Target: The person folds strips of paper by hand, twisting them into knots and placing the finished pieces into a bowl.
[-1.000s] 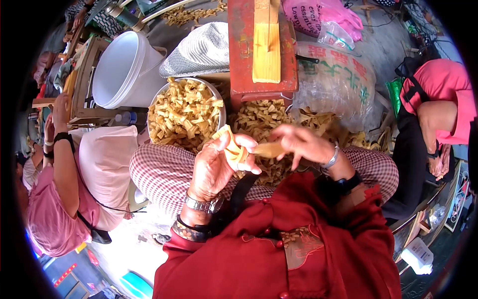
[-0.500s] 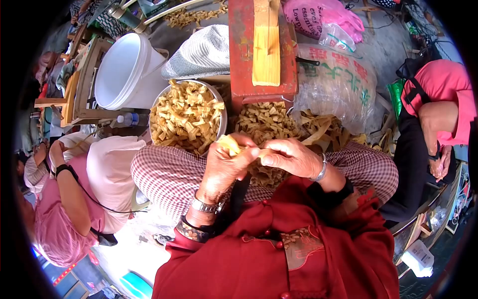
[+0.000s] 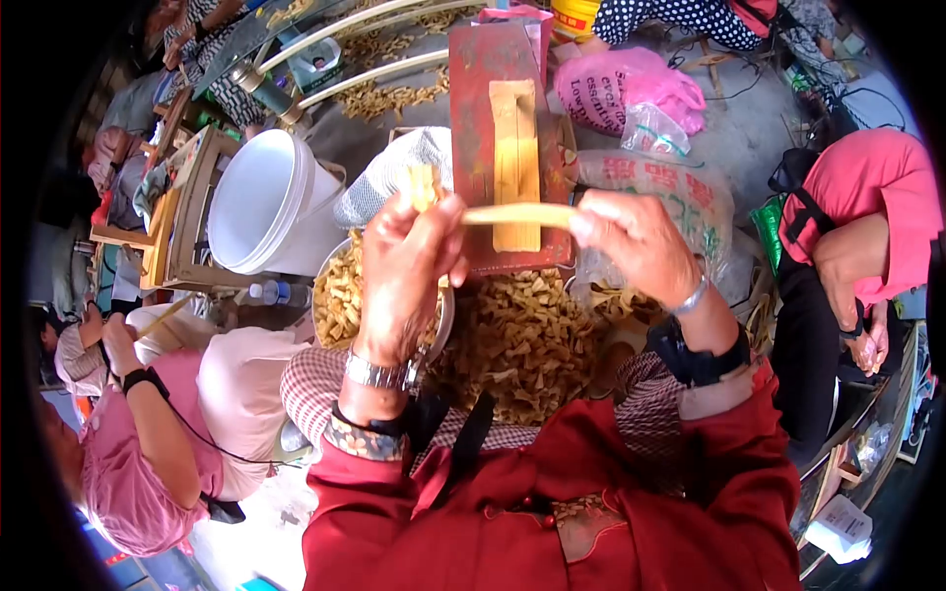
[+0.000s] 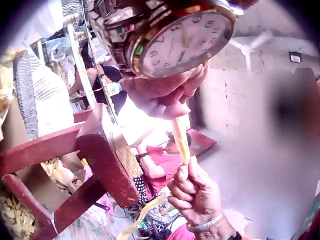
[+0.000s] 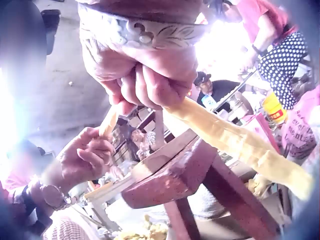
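A pale yellow flat strip (image 3: 522, 214) is stretched level between both hands, over the near end of a red wooden bench (image 3: 475, 118). My left hand (image 3: 399, 271) pinches one end, where a folded bit of strip stands up above the fingers. The fingers of my right hand (image 3: 641, 246) are curled round the other end. In the right wrist view a long loose tail of strip (image 5: 240, 140) hangs from that fist. On the bench lies a grooved wooden block (image 3: 515, 172). Below the hands is a pile of short, twisted yellow pieces (image 3: 527, 345).
A metal bowl (image 3: 448, 320) of similar pieces stands left, partly behind my left hand. Beyond it are a white bucket (image 3: 261, 202) and a mesh sack (image 3: 394, 177). To the right lie a clear printed bag (image 3: 670, 192) and a pink bag (image 3: 626, 89). People sit on both sides.
Both hands were low over the lap, working close together at the strip. Now they are raised forward and spread apart, pulling the strip straight. The view has tilted further forward.
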Action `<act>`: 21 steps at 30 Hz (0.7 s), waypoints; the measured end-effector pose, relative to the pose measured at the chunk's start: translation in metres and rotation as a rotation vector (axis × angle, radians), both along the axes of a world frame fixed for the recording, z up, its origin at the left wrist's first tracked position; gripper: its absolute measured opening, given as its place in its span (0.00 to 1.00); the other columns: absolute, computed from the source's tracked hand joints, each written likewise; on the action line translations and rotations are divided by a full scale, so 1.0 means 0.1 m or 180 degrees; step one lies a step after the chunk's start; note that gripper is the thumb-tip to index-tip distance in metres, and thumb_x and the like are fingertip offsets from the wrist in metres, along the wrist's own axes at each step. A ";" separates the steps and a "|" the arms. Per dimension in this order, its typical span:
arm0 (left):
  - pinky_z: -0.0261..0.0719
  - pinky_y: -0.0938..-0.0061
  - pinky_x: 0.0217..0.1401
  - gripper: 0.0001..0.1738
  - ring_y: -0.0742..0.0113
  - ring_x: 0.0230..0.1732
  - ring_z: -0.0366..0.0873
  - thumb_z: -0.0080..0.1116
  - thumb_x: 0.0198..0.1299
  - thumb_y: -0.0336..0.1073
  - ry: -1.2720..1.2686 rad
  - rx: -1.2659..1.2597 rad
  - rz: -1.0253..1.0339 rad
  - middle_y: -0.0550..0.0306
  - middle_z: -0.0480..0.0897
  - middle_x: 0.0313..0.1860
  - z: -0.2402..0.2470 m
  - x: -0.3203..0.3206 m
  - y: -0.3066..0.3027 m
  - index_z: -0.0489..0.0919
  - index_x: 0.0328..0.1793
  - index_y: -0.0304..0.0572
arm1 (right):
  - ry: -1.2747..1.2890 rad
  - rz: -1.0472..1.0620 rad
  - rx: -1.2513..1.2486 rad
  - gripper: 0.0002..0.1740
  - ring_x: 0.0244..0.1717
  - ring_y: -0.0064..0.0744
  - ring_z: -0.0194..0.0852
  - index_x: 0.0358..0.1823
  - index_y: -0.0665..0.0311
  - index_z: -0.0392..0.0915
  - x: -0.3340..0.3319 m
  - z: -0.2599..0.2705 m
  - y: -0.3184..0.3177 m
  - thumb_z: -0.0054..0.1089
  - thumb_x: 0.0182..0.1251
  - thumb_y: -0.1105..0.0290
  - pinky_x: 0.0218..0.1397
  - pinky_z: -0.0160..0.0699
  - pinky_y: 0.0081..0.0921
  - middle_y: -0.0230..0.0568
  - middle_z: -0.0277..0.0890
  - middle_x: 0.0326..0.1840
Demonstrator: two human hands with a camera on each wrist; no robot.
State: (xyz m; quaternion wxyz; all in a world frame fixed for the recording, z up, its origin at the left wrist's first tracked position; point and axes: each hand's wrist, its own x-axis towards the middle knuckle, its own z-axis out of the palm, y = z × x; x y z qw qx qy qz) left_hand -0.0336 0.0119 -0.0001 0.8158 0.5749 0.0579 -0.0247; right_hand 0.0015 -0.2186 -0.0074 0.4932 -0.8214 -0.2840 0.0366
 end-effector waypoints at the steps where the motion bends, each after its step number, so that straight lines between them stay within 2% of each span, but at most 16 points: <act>1: 0.66 0.83 0.16 0.03 0.83 0.15 0.62 0.53 0.64 0.29 -0.0080 0.0173 -0.0019 0.69 0.70 0.19 0.03 0.10 -0.04 0.75 0.36 0.40 | -0.0027 -0.0104 0.0071 0.21 0.18 0.27 0.61 0.25 0.69 0.73 0.08 0.00 -0.01 0.52 0.69 0.57 0.24 0.62 0.29 0.42 0.65 0.17; 5: 0.65 0.85 0.14 0.04 0.83 0.16 0.66 0.56 0.62 0.30 -0.0323 0.0683 -0.0111 0.68 0.72 0.18 -0.07 0.45 -0.12 0.77 0.35 0.40 | -0.0204 -0.0329 -0.0088 0.19 0.19 0.31 0.66 0.27 0.68 0.75 0.39 -0.18 -0.08 0.51 0.68 0.58 0.26 0.64 0.31 0.43 0.67 0.17; 7: 0.65 0.84 0.17 0.04 0.83 0.17 0.66 0.57 0.61 0.31 -0.0304 0.1399 0.0010 0.68 0.74 0.18 -0.23 0.60 -0.16 0.78 0.34 0.40 | -0.0174 -0.0497 -0.0370 0.19 0.19 0.34 0.65 0.27 0.68 0.74 0.44 -0.34 -0.08 0.51 0.68 0.59 0.27 0.64 0.33 0.44 0.67 0.17; 9: 0.66 0.82 0.21 0.05 0.82 0.20 0.66 0.59 0.59 0.31 -0.0535 0.2125 0.0184 0.68 0.74 0.19 -0.42 0.66 -0.18 0.78 0.32 0.39 | 0.0231 -0.0351 -0.0511 0.19 0.19 0.37 0.64 0.26 0.68 0.74 0.33 -0.46 -0.07 0.50 0.68 0.58 0.27 0.64 0.35 0.46 0.67 0.17; 11: 0.66 0.81 0.23 0.06 0.81 0.21 0.66 0.60 0.59 0.32 -0.0510 0.2486 0.0387 0.67 0.74 0.18 -0.55 0.64 -0.05 0.78 0.32 0.38 | 0.0421 -0.0327 -0.0627 0.19 0.20 0.39 0.65 0.26 0.68 0.73 0.18 -0.53 -0.08 0.49 0.67 0.59 0.28 0.65 0.36 0.46 0.68 0.18; 12: 0.66 0.80 0.24 0.06 0.80 0.21 0.66 0.60 0.59 0.32 -0.0483 0.2668 0.0481 0.67 0.73 0.18 -0.57 0.59 0.01 0.78 0.32 0.37 | 0.0209 -0.0264 -0.0172 0.20 0.21 0.35 0.66 0.27 0.68 0.73 0.09 -0.61 -0.13 0.49 0.69 0.58 0.28 0.65 0.34 0.44 0.68 0.19; 14: 0.60 0.83 0.16 0.10 0.82 0.16 0.63 0.63 0.60 0.36 -0.0079 0.2173 0.0260 0.68 0.71 0.16 -0.31 0.34 0.05 0.76 0.31 0.38 | 0.0391 -0.0446 0.0042 0.19 0.23 0.29 0.66 0.30 0.68 0.74 -0.17 -0.55 -0.12 0.49 0.70 0.58 0.29 0.65 0.30 0.40 0.68 0.20; 16: 0.57 0.84 0.14 0.11 0.83 0.14 0.62 0.63 0.60 0.37 -0.0149 0.2098 0.0085 0.69 0.71 0.15 -0.28 0.05 0.10 0.75 0.31 0.39 | 0.0818 -0.0336 0.0318 0.14 0.25 0.20 0.66 0.35 0.66 0.74 -0.46 -0.30 -0.01 0.51 0.71 0.61 0.28 0.65 0.24 0.35 0.67 0.20; 18: 0.60 0.86 0.14 0.11 0.83 0.14 0.64 0.64 0.59 0.38 0.0212 0.1841 -0.0118 0.69 0.71 0.15 -0.28 -0.29 0.08 0.76 0.32 0.38 | 0.0944 -0.0203 0.0435 0.12 0.23 0.26 0.69 0.36 0.65 0.74 -0.73 -0.23 0.12 0.55 0.69 0.61 0.27 0.67 0.26 0.38 0.69 0.22; 20: 0.64 0.88 0.16 0.12 0.83 0.16 0.67 0.64 0.60 0.39 0.0422 0.1747 -0.0190 0.67 0.75 0.18 -0.46 -0.62 0.07 0.77 0.36 0.38 | 0.0733 0.0069 0.0536 0.10 0.22 0.24 0.67 0.33 0.65 0.73 -0.97 -0.33 0.27 0.57 0.68 0.65 0.25 0.65 0.24 0.33 0.67 0.21; 21: 0.67 0.89 0.17 0.14 0.83 0.18 0.70 0.63 0.60 0.40 0.0501 0.1804 -0.0370 0.63 0.79 0.23 -0.51 -0.76 0.04 0.78 0.41 0.37 | 0.0463 0.0134 0.0575 0.10 0.22 0.31 0.69 0.32 0.64 0.71 -1.08 -0.32 0.34 0.58 0.67 0.66 0.25 0.66 0.28 0.37 0.68 0.22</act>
